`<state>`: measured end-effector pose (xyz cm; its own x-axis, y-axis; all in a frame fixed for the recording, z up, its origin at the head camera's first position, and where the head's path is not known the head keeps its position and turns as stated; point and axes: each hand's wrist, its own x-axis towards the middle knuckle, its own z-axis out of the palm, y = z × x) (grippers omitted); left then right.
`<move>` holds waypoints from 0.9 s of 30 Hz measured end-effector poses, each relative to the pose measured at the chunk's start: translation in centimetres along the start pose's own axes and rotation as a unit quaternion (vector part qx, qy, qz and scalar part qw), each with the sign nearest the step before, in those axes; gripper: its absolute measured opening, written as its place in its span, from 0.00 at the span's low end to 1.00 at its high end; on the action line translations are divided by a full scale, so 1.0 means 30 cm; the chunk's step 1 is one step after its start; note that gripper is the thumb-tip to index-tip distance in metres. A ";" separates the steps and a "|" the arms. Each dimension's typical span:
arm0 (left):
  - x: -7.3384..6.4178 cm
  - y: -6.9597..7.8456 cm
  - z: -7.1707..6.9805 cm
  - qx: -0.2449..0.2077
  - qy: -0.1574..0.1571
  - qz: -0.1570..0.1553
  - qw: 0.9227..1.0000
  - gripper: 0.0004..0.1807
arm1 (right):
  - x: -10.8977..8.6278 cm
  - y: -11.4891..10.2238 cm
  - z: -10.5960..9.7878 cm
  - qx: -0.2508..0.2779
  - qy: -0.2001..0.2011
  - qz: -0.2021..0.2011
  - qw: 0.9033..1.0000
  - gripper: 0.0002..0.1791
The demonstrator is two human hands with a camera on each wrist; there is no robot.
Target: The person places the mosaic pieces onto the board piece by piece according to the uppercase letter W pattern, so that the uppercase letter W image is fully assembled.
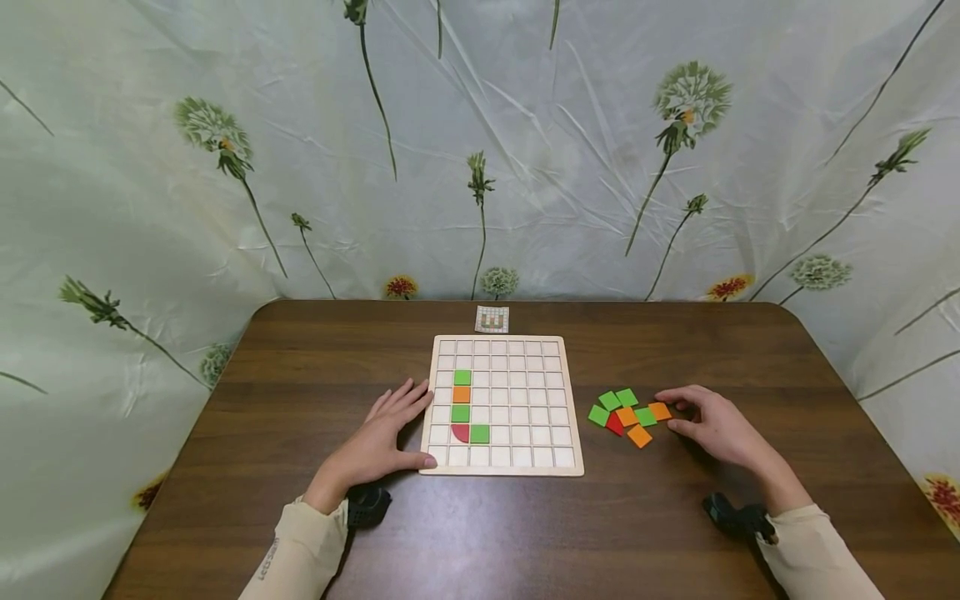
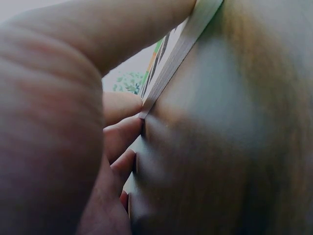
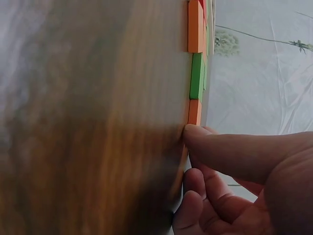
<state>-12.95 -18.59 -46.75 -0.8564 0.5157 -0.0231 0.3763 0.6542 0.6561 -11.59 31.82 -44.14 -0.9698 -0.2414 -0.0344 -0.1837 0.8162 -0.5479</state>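
In the head view a pale wooden grid board (image 1: pixel 517 396) lies mid-table. Down its left side runs a column of green and orange tiles, ending in a rounded red tile (image 1: pixel 461 433) with a green tile (image 1: pixel 479 433) beside it. My left hand (image 1: pixel 381 442) rests along the board's left edge, fingers extended and thumb on the near left corner. At the loose tiles, my right hand (image 1: pixel 716 425) pinches an orange tile (image 1: pixel 660 411) between thumb and index finger. The right wrist view shows the thumb against that orange tile (image 3: pixel 194 111); the index fingertip is largely hidden.
Several loose tiles lie right of the board, among them a red tile (image 1: pixel 614 423), a green tile (image 1: pixel 626 397) and an orange tile (image 1: pixel 639 436). A small pattern card (image 1: pixel 492 319) lies behind the board. Flower-printed cloth (image 1: pixel 420 208) hangs around the brown table (image 1: pixel 510 533).
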 end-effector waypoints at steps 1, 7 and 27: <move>0.000 -0.001 0.000 -0.001 0.000 0.001 1.000 0.57 | 0.002 -0.001 0.001 -0.001 0.001 -0.002 1.000 0.20; 0.000 -0.002 0.001 -0.002 0.000 0.001 1.000 0.57 | 0.010 -0.005 0.005 -0.017 0.007 -0.011 1.000 0.16; 0.000 0.003 -0.001 -0.002 -0.003 -0.002 1.000 0.57 | 0.007 -0.051 -0.003 -0.022 0.031 0.013 0.999 0.17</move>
<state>-12.92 -18.56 -46.67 -0.8558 0.5164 -0.0294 0.3719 0.6537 0.6591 -11.53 30.57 -43.23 -0.9823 -0.1871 0.0046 -0.1632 0.8441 -0.5108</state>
